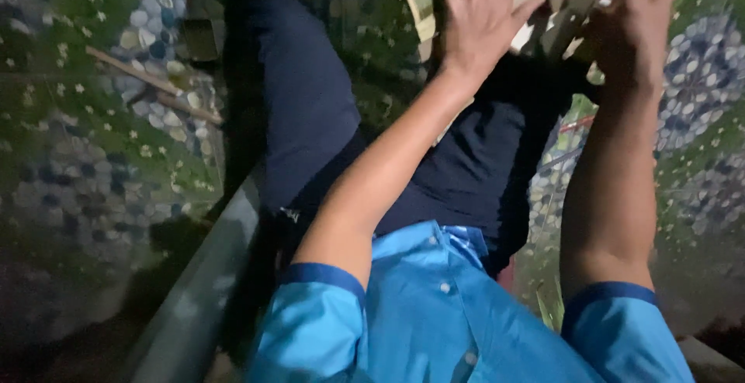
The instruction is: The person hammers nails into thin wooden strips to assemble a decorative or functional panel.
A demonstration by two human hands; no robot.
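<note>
I see the left hand (pixel 479 18) flat, fingers spread, on the pale woven strips (pixel 423 6) at top; the right hand (pixel 640 18) fingers curl closed around strips there.

Both bare forearms extend forward from blue short sleeves, the left hand (pixel 483 12) held flat with fingers spread wide, the right hand (pixel 638 12) just beside it with fingers curled inward, grip state indeterminate.
</note>
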